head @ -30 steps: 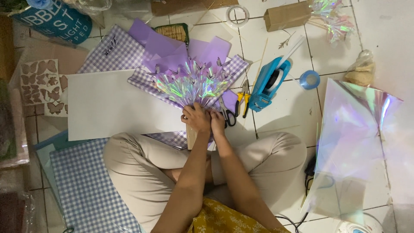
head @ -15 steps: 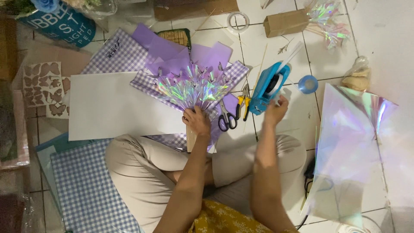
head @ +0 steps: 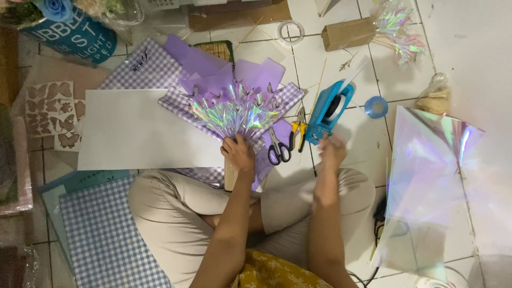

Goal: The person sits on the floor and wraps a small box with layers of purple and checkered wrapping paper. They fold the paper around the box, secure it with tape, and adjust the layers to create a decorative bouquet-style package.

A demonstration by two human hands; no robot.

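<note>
Left hand grips the bouquet base, fan pointing twelve o'clock; right hand, fingers pinched, touches the blue tape dispenser lying toward one o'clock

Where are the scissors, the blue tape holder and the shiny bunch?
scissors [head: 278, 149], head view, on the black handles.
blue tape holder [head: 329, 113], head view, on its blue body.
shiny bunch [head: 234, 109], head view, on the iridescent wrapping above the left hand [head: 238, 153].
</note>
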